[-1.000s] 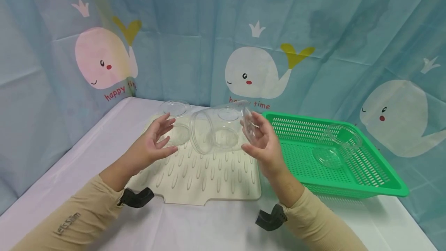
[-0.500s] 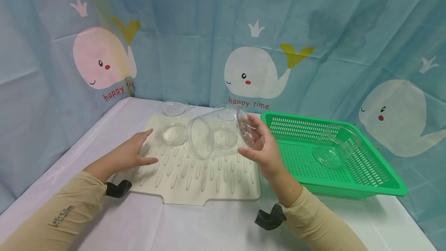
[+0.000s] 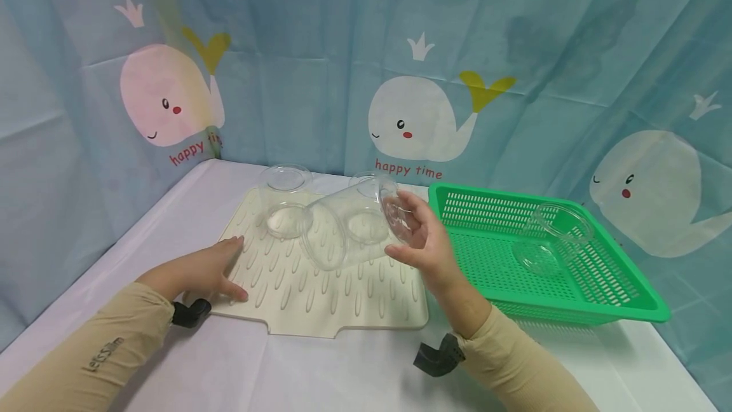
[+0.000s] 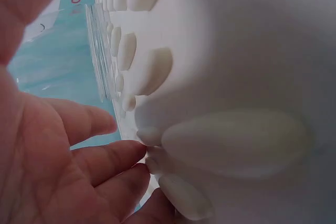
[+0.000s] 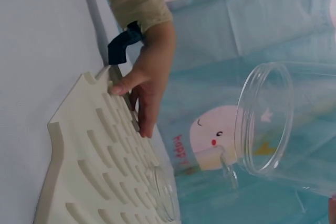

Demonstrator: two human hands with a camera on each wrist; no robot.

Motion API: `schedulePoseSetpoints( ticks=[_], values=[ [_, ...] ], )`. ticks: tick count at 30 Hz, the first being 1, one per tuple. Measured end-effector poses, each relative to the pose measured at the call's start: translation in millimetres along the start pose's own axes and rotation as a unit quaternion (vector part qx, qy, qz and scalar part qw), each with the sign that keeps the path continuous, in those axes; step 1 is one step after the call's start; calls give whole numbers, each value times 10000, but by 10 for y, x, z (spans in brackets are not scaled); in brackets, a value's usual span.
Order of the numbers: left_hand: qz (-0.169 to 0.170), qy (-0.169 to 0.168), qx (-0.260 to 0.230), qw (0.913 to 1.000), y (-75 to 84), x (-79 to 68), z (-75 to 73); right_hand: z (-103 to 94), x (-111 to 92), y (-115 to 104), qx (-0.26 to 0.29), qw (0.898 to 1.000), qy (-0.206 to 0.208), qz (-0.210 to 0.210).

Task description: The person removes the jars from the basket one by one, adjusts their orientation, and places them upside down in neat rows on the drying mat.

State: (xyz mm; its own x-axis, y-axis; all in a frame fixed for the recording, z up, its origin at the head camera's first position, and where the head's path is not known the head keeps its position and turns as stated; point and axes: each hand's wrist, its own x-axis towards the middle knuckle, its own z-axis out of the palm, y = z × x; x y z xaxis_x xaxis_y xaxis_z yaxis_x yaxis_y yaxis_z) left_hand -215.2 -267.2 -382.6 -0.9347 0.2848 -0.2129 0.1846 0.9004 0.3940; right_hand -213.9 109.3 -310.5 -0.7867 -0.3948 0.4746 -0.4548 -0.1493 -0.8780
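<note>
A clear plastic jar [image 3: 334, 237] is held tilted over the mat by my right hand [image 3: 423, 237], whose fingers and thumb grip its base end. Its rimmed mouth [image 5: 268, 119] points left and down. My left hand [image 3: 203, 270] rests at the left edge of the cream drying mat [image 3: 320, 304], fingers fairly straight and thumb apart. In the left wrist view its fingertips reach the mat's raised ridges [image 4: 236, 142]. Two similar jars stand mouth down on the mat's back part, one at the left [image 3: 286, 177] and one behind the held jar [image 3: 372, 178].
A green slotted basket [image 3: 629, 311] stands at the right, with another clear jar [image 3: 563, 221] inside it. The mat lies on a white-covered table [image 3: 320, 374]. A blue curtain [image 3: 309, 94] with whale prints hangs behind and at both sides.
My left hand has moved left and down, away from beside the jar's mouth to the mat's left edge. The held jar has shifted slightly left and its mouth has dipped lower.
</note>
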Motion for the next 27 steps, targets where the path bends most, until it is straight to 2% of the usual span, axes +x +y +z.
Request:
schedulePoseSetpoints(
  ticks=[8,15,20,27],
  values=[
    [-48,-164,151,9997,-9,-20,20,150,66,48,-108,9998,-192,35],
    [-9,-121,170,9998,-3,-32,24,364,213,127,-799,9963,-237,198],
    [13,-95,201,9998,-1,-46,24,537,346,197,-1500,9870,-369,454],
    [57,-64,346,9994,16,-49,37,742,509,379,-2134,9702,-526,1023]
  ],
)
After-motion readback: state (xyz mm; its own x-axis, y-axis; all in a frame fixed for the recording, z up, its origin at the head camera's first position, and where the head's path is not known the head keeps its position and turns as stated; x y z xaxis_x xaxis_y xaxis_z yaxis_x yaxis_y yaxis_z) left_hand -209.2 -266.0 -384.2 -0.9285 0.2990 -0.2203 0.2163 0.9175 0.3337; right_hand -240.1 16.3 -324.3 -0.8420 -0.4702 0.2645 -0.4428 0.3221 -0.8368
